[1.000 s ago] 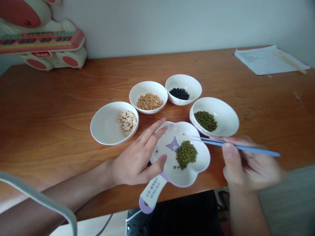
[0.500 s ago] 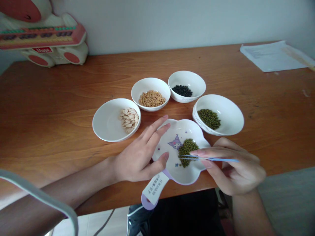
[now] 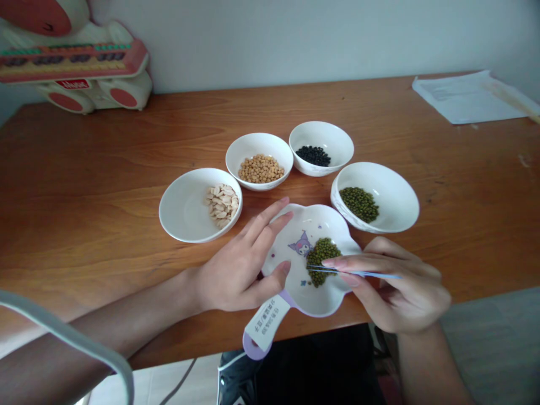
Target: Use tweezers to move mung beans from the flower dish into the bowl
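A flower-shaped white plate (image 3: 320, 298) with a cartoon print and a purple handle sits at the table's near edge, holding a heap of green beans (image 3: 321, 253). My left hand (image 3: 240, 264) steadies the plate's left rim, thumb on the rim and fingers stretched along its edge. My right hand (image 3: 396, 287) is closed on blue chopsticks (image 3: 358, 273), whose tips reach into the green beans on the plate.
Beyond the plate stand several white bowls: pale flat seeds (image 3: 220, 201), yellow beans (image 3: 261, 168), black beans (image 3: 313, 155), green beans (image 3: 359, 203). A red and white toy keyboard (image 3: 76, 62) sits at the back left, papers (image 3: 468, 95) at the back right.
My right hand has swung the chopsticks from the green-bean bowl's near rim down and left into the beans on the plate. My left hand has stayed on the plate.
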Available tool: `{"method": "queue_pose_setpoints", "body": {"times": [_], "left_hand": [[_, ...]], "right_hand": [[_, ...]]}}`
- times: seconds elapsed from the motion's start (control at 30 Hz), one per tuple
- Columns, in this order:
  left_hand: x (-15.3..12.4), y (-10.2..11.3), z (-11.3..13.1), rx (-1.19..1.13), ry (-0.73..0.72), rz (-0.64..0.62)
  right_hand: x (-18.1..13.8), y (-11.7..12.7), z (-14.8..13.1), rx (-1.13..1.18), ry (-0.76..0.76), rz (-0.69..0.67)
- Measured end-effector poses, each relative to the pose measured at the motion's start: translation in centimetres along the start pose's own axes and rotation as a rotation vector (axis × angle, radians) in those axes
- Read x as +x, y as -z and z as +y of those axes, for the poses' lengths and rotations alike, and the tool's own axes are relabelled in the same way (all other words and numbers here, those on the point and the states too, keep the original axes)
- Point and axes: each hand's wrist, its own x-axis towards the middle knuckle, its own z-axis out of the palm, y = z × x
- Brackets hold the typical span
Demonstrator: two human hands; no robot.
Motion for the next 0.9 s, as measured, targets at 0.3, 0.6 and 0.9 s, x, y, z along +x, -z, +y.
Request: {"method": "queue_pose_setpoints", "body": {"times": [0.3, 0.6, 0.9], "left_hand": [[-0.03, 0.09, 0.05, -0.011, 0.009, -0.011], [-0.06, 0.15, 0.06, -0.009, 0.01, -0.014], [-0.04, 0.1, 0.1, -0.004, 0.002, -0.011]], "right_hand": [[-0.3, 0.1, 0.2, 0.009, 0.028, 0.018], [-0.34, 0.17, 0.25, -0.008, 0.03, 0.024], [0.03, -0.02, 0.23, -0.014, 0.047, 0.006]]}}
